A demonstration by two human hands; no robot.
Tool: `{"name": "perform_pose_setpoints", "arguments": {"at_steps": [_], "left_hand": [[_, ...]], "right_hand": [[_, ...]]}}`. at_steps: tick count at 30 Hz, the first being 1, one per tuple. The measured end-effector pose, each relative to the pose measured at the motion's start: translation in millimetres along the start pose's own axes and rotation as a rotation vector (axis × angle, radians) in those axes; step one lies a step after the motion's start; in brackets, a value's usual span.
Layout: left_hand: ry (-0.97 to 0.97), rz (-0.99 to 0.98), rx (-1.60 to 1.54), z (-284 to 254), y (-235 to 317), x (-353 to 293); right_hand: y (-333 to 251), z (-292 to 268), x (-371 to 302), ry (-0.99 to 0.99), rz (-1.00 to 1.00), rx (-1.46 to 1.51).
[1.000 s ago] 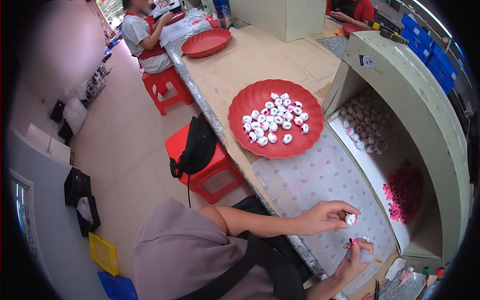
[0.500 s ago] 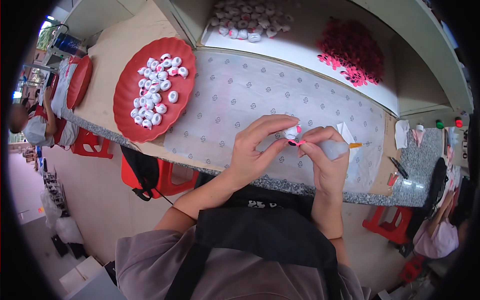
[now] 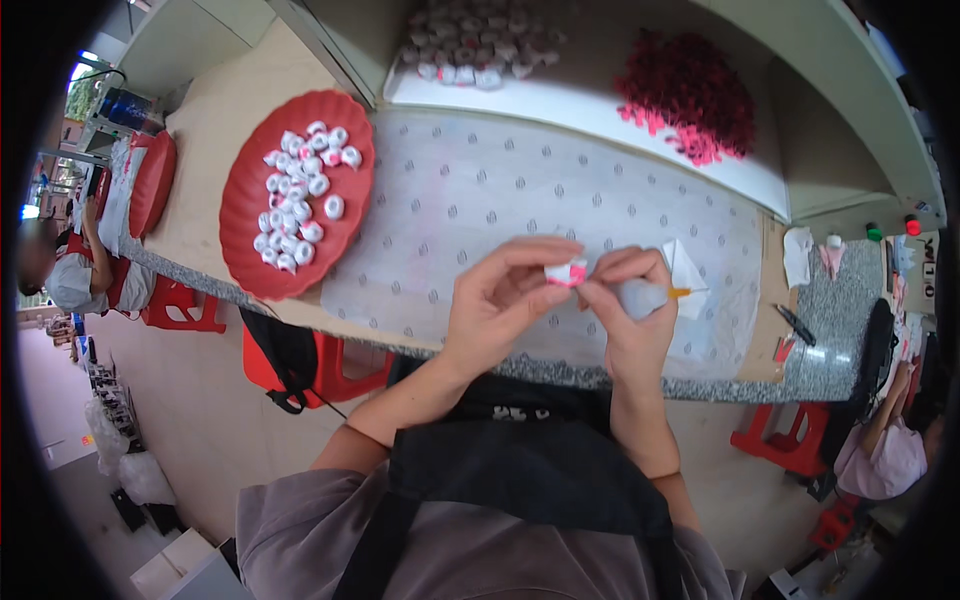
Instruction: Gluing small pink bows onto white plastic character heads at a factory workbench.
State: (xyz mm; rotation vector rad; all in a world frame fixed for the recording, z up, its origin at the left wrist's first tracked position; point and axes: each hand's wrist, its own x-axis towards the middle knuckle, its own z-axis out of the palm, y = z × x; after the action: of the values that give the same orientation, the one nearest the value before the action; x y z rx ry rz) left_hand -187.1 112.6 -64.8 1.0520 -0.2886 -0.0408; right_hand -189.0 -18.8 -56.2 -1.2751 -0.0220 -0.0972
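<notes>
My left hand (image 3: 490,305) pinches a small white rounded piece (image 3: 556,271) with pink on its right side, above the patterned sheet. My right hand (image 3: 638,335) has its thumb and fingertips closed against the pink side of that piece. Tucked in the same hand is a translucent squeeze bottle (image 3: 640,296) whose orange-yellow nozzle points right. Fingers partly hide where the pink part meets the white piece. To the left, a red scalloped plate (image 3: 240,240) bears many similar white pieces with pink bits.
The shelf ahead holds a heap of white pieces (image 3: 470,40) and a pile of pink flat pieces (image 3: 690,95). A folded white paper (image 3: 684,272) lies right of my hands, a black pen (image 3: 795,323) farther right. Red stools (image 3: 345,365) stand below; other people sit at both sides.
The pink piece with a dark spot, apart from the white piece before, is now pressed against it. Both hands have come closer together, and the view has shifted slightly.
</notes>
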Motion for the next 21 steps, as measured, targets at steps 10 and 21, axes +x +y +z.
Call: {"name": "perform_pose_setpoints", "arguments": {"at_steps": [10,21], "left_hand": [[-0.131,-0.223,-0.096,-2.0,-2.7,-8.6],[-0.241,-0.219,-0.097,-8.4,-10.0,-0.6]], "right_hand": [[-11.1,-14.2,-8.6,-0.255,0.165,0.033],[8.3,-23.7,-9.4,-0.144,0.118,0.061]]}}
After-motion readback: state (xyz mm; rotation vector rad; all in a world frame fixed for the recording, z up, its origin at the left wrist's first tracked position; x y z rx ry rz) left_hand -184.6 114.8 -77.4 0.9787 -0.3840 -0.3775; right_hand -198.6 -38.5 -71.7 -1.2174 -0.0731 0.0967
